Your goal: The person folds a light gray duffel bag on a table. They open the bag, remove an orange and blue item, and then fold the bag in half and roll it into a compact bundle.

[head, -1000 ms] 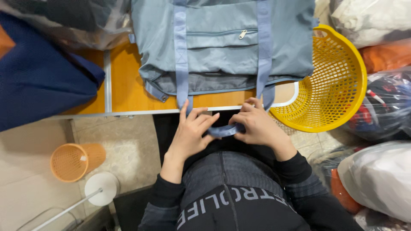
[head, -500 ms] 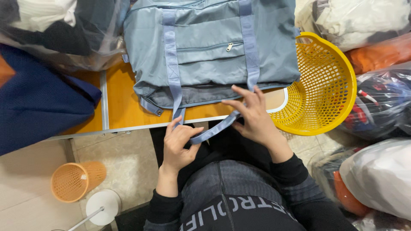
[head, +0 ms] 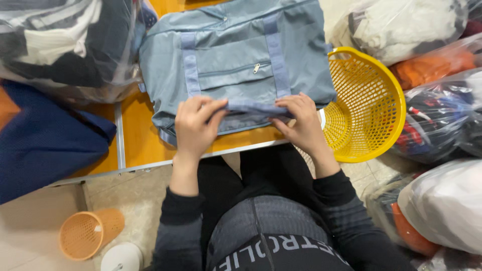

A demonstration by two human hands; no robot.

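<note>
Grey-blue fabric bag [head: 236,65] lying flat on the orange table [head: 138,135], its near edge by the table's front rim. Left hand [head: 196,125] and right hand [head: 301,123], each closed on the bag's blue strap [head: 248,106], now press it onto the bag's near edge; half a second earlier it hung below that edge, suggesting folding. Yellow basket [head: 371,115] stands right of the bag.

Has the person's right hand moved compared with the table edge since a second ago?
Yes. The right hand has gone up from below the table edge onto the blue bag.
</note>
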